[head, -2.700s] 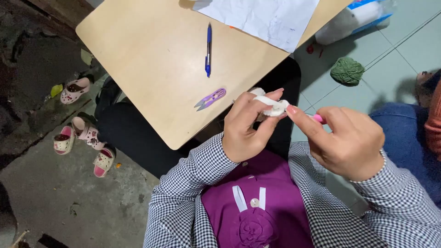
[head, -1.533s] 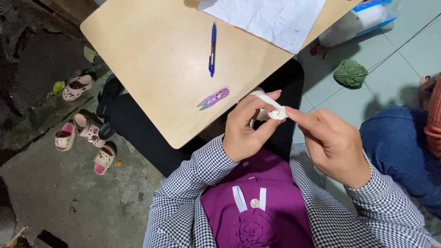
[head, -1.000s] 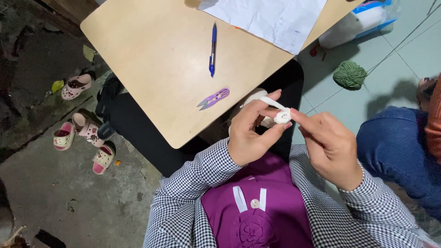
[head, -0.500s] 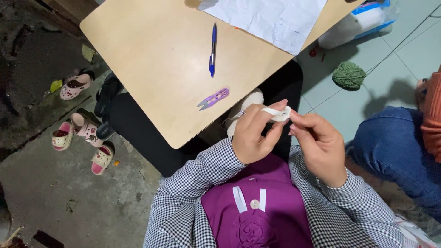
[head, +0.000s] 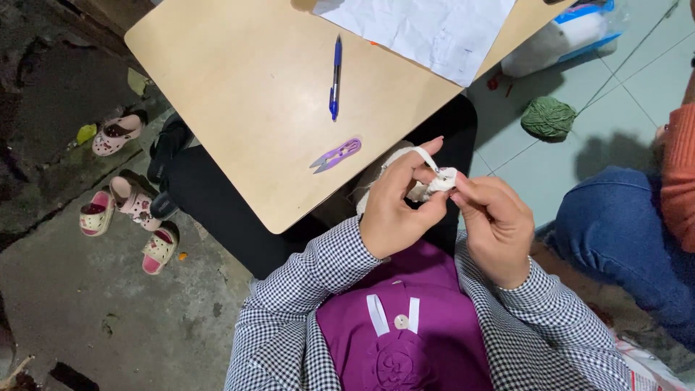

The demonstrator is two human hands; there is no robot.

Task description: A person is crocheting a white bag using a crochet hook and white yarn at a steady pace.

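Pale grey floor tiles (head: 637,80) run along the right of the view, meeting rough dark concrete (head: 87,304) on the left, and a light wooden counter (head: 246,94) with rounded corners fills the upper middle. On the counter lie a blue pen (head: 335,77), a small purple thread snip (head: 337,154) nearer the person, and a white sheet of paper (head: 427,29) at the far edge.

The person wears a black-and-white checked shirt over a purple top. Just off the counter's near edge, above the lap, both hands meet around a small white crocheted piece (head: 437,182). The left hand (head: 394,210) has its grip closed on the piece, thumb pressing from below and fingers curled over the top, with a strand of white yarn running across the index finger. The right hand (head: 498,224) has its fingers bent inward, fingertips pinched against the same piece from the right side; whether it also holds a hook cannot be told.

On the tiles to the right sits a ball of green yarn (head: 548,118), with a white and blue bag (head: 557,40) beyond it. Another person's knee in blue jeans (head: 622,232) shows at the right edge. Several pink and white sandals (head: 119,210) lie on the concrete at the left.
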